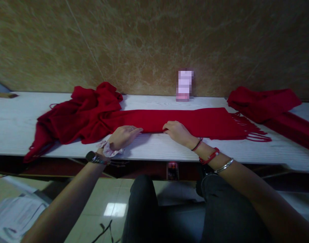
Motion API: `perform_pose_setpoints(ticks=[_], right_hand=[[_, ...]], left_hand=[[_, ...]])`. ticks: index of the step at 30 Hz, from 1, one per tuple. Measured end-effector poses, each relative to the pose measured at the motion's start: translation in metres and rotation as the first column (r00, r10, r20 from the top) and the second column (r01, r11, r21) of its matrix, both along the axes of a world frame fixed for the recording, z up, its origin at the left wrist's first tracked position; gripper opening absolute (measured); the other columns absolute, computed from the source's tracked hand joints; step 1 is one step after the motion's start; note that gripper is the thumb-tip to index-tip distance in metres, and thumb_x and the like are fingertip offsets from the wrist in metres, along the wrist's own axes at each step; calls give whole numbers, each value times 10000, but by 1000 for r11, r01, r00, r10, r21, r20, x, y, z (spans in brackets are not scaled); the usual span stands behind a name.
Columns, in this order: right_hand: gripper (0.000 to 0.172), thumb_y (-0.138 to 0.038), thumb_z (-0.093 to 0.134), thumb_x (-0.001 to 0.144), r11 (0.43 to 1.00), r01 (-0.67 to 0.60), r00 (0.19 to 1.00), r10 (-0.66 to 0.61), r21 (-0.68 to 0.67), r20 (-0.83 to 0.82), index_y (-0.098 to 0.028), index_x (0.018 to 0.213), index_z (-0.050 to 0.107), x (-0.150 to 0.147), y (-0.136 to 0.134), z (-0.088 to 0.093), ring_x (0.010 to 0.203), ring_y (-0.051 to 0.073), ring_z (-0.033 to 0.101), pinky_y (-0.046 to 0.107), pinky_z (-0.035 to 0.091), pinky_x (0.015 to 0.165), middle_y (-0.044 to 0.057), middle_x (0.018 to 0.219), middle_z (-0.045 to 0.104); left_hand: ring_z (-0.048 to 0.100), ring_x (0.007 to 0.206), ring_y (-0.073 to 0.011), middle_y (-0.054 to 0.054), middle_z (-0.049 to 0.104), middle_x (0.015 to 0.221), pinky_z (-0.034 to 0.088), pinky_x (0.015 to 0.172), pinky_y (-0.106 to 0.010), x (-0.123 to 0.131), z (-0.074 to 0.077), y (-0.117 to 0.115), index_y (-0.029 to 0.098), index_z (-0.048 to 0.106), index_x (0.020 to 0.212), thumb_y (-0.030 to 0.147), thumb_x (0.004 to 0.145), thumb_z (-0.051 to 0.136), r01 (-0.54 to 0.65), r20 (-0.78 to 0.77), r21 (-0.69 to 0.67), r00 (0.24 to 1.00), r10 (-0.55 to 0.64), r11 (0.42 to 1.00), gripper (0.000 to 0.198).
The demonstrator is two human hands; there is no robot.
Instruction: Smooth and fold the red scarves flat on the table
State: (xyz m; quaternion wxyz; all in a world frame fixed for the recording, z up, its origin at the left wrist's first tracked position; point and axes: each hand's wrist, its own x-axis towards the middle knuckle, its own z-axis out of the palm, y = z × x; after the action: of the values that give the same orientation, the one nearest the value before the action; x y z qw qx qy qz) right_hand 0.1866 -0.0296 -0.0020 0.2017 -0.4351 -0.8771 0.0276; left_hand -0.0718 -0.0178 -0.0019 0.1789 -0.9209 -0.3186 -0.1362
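A red fringed scarf (149,118) lies lengthwise on the white tabletop. Its right part is flat and narrow, ending in loose tassels, while the left part is a crumpled heap. My left hand (122,135), with a ring on one finger, has its fingers closed on the near edge where the flat part begins. Further right along that edge, my right hand (179,132) pinches the cloth with curled fingers. A gap of bare edge lies between the two hands. The undersides of the fingertips are hidden.
Another red scarf (265,104) lies loosely folded at the right end of the white table (149,150). A blurred-out pinkish item (184,86) stands at the back against the marbled wall (149,44). Papers (17,216) sit at lower left.
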Motion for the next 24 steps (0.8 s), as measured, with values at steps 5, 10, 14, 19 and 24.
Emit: perform_pose_setpoints(ticks=[5, 10, 14, 19, 24], right_hand=[[163, -57, 486, 803, 1000, -7, 1000, 7, -10, 15, -126, 845, 628, 0, -2, 2, 781, 137, 548, 252, 379, 744, 63, 847, 635], [168, -55, 480, 805, 1000, -21, 1000, 21, -6, 22, -118, 847, 630, -1, -3, 3, 787, 141, 545, 253, 382, 737, 71, 852, 634], [192, -52, 457, 813, 998, -51, 997, 49, 32, 67, -129, 859, 627, 0, -3, 3, 793, 143, 530, 263, 373, 738, 68, 858, 624], [200, -95, 427, 846, 982, -160, 970, 138, 99, 202, -134, 859, 623, 1, -7, 5, 806, 159, 504, 289, 360, 745, 71, 848, 604], [211, -98, 422, 840, 974, -208, 957, 183, 92, 225, -125, 887, 626, 2, -10, 7, 852, 174, 501, 320, 373, 781, 90, 897, 605]], left_hand=[[611, 856, -157, -69, 657, 956, 496, 700, -242, -6, 5, -2, 177, 598, 1077, 229, 881, 340, -12, 19, -115, 1000, 14, 993, 328], [617, 795, -171, -91, 658, 902, 500, 677, -254, -20, 3, -3, 146, 590, 1082, 244, 884, 337, -34, 16, -73, 999, 35, 997, 336], [622, 723, -165, -85, 669, 853, 502, 634, -254, -28, 2, -4, 161, 594, 1074, 201, 883, 302, -17, -55, -39, 998, 15, 999, 352], [623, 817, -173, -86, 663, 937, 499, 699, -260, -31, 12, -13, 194, 579, 1116, 66, 815, 298, -12, -159, -133, 987, -10, 991, 431], [581, 921, -161, -71, 623, 1049, 484, 753, -244, -25, 17, -20, 209, 567, 1147, 84, 843, 303, -39, -228, -189, 974, -5, 981, 421]])
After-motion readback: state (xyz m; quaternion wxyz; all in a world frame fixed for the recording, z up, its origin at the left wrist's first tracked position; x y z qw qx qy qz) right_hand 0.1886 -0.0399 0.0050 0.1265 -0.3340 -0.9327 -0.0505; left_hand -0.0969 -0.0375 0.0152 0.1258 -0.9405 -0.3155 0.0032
